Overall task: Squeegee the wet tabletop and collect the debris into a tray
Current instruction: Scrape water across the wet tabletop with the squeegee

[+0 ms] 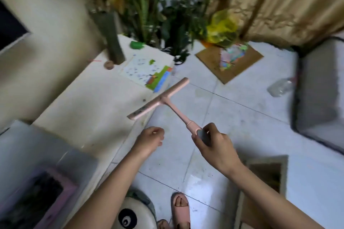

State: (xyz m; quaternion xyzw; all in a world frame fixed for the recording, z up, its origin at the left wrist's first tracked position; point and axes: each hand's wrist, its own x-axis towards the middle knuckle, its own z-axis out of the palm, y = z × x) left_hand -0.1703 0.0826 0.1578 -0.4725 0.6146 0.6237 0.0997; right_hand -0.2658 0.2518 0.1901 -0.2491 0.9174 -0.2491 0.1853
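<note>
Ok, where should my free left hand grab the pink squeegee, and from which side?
Take the squeegee by its bare pink shaft, between the crossbar and the grey grip your right hand holds. Come in from the left, where your left hand hovers: the shaft slants up and away, that side is open, and it's slim enough to wrap.
</note>
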